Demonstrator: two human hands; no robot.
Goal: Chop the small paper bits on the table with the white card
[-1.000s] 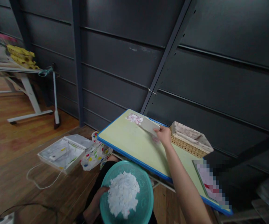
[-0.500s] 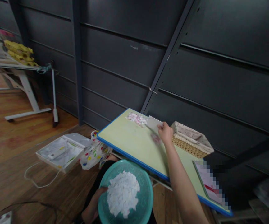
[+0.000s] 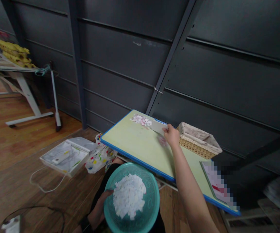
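My left hand point(image 3: 101, 207) grips the left rim of a round teal plastic basket point(image 3: 152, 207), held over my lap. A heap of small white paper pieces point(image 3: 129, 195) lies inside it. Over the pale yellow tabletop point(image 3: 135, 145), my right hand point(image 3: 171, 135) is closed on a flat, thin whitish card point(image 3: 159, 127), tilted on its edge. The card's left end is at a pile of white and pinkish scraps point(image 3: 142, 120) near the table's far left corner. What the card is made of I cannot tell.
Right of my hand stands a cloth-lined wicker basket point(image 3: 199, 139). A partly pixelated board point(image 3: 215, 184) lies at the table's right end. On the floor at left are an open white box point(image 3: 64, 158), a dotted plastic bag point(image 3: 101, 158) and a power strip point(image 3: 12, 225) with cables.
My view has shifted slightly. The card in my right hand now lies lower and flatter by the scrap pile. My left hand still holds the teal basket.
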